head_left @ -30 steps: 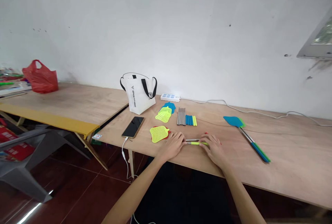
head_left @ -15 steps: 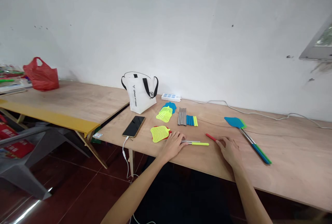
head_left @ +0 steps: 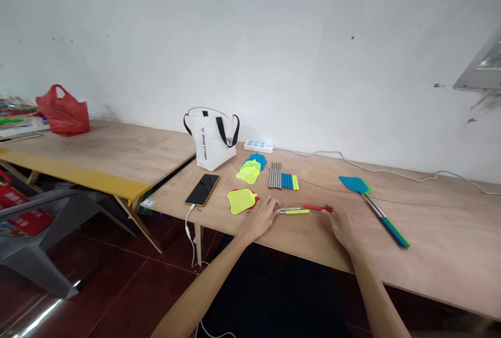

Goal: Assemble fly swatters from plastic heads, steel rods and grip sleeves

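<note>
From my end I judge the step in hand to be lining up a red handle (head_left: 315, 207) with a bare metal rod (head_left: 291, 208). Both lie on the worktop (head_left: 442, 213) between the hands, nearly in line, the handle's near end just short of the rod's tip and not touching. My right hand (head_left: 341, 223) has a narrow pinch grip on the handle's far end. My left hand (head_left: 263, 218) is curled down over the rod; how tightly that grip closes I can't tell, as the fingers hide it. A yellow handle (head_left: 297, 212) lies just beside the rod, with metal running from it under the same fingers. The next move, I think, calls for the rod held steady and the red handle brought square to its tip, clear of the yellow one.
</note>
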`<state>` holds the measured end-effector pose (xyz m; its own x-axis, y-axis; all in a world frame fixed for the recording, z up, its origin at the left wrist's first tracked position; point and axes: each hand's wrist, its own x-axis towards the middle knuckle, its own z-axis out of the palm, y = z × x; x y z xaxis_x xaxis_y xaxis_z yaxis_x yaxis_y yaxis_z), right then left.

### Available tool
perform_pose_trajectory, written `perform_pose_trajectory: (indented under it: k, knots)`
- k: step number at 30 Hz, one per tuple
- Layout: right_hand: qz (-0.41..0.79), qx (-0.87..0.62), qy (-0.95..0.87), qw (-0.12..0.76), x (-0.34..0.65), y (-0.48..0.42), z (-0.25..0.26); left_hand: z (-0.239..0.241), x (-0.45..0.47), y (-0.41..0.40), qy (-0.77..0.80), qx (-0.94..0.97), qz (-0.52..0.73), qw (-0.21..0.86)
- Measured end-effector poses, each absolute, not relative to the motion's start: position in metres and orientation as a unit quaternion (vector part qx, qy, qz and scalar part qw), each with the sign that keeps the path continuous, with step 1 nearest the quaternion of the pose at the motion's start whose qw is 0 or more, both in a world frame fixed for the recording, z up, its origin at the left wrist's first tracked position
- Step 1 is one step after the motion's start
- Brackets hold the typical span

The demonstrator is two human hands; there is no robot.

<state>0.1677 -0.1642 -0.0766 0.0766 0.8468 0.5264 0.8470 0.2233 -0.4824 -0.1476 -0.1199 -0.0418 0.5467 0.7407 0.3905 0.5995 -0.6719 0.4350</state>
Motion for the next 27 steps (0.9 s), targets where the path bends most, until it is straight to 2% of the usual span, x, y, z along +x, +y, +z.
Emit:
perform_pose_trajectory:
  k: [18,27]
  knots:
    - [0.000,-0.587,-0.741,0.324,0.146,-0.172,-0.056,-0.033,-0.147,-0.124,0.347,0.900,0.248,0.084]
    - [0.037,-0.563,-0.759,0.324,0.117,-0.174,-0.049,-0.033,-0.149,-0.125,0.319,0.897,0.271,0.143]
